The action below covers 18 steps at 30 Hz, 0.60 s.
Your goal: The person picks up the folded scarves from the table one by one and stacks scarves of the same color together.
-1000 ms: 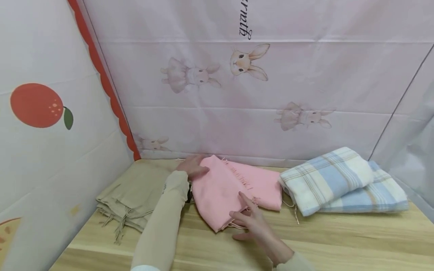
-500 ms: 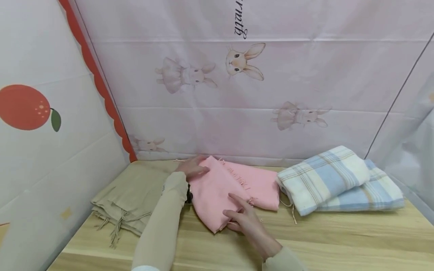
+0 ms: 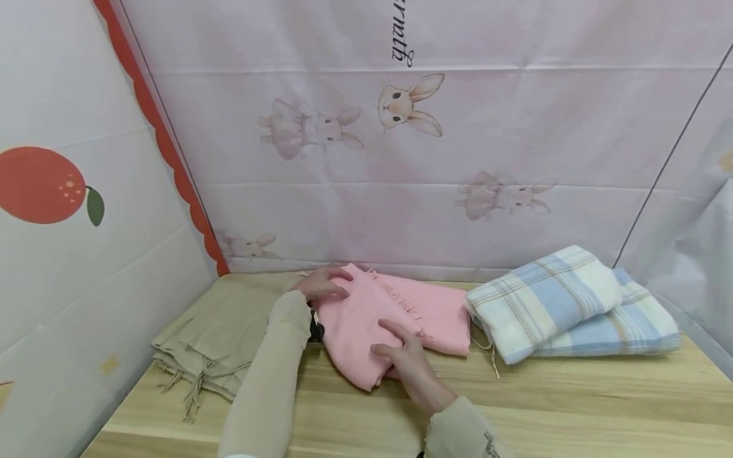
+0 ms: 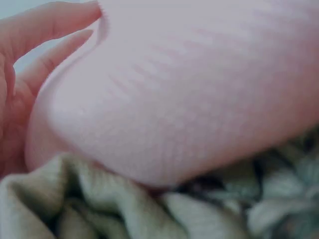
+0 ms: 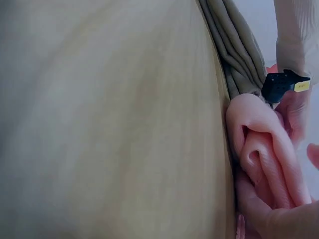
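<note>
A folded pink scarf (image 3: pixel 357 327) with fringe lies skewed on the wooden table, overlapping another folded pink part (image 3: pixel 443 315) to its right. At its far left corner my left hand (image 3: pixel 322 284) grips the cloth, fingers bent over the edge; the left wrist view has these fingers (image 4: pixel 55 25) against the pink fabric. My right hand (image 3: pixel 409 362) holds the near right edge, thumb and index spread on top. In the right wrist view other fingers (image 5: pixel 251 204) reach beneath the rolled pink folds (image 5: pixel 269 149). The undersides of the cloth are hidden.
Left of the pink cloth lies a folded khaki scarf (image 3: pixel 229 324), its fringe toward the front, partly behind my left sleeve. On the right sit two overlapping blue-and-white plaid folds (image 3: pixel 550 299). Printed fabric walls (image 3: pixel 343 210) border the table (image 3: pixel 343 420) behind and beside.
My right hand has moved left and inward, its lower fingers going under the scarf's near edge. The left hand keeps its corner, shifting slightly. The view has turned a little.
</note>
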Tool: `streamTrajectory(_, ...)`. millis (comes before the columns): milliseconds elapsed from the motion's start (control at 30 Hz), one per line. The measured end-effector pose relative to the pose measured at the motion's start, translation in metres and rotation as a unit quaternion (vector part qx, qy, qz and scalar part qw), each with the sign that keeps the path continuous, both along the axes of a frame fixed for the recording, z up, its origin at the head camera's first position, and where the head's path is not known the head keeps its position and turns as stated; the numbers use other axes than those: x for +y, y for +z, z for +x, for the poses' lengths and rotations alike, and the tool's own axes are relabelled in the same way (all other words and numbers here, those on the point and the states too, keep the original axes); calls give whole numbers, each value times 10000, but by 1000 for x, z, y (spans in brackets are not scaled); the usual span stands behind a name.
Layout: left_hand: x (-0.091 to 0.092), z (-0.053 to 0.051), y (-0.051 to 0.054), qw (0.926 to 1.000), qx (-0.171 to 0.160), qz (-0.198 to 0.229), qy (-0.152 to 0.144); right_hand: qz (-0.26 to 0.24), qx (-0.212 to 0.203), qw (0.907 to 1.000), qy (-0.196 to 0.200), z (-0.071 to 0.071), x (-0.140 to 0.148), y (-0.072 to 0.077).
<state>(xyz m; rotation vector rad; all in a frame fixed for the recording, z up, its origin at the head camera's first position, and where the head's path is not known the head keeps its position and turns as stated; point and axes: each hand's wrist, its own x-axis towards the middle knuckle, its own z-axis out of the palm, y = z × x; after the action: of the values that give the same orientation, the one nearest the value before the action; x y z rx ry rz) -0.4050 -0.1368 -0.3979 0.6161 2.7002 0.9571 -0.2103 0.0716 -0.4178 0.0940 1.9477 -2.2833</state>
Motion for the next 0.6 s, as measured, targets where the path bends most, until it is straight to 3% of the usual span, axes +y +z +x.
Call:
streamTrajectory(167,-6,6,2,9981,-438,443,24,222,190,9989,-362,-3,-4,-1)
streamTrajectory(467,-14,13,11,9939,-284,1060,-88,906,469,9903,-945,-6,-3,1)
streamTrajectory(600,-14,18,16,9924,-417,1154,123,1011,591,9879,-1019,-7,1,3)
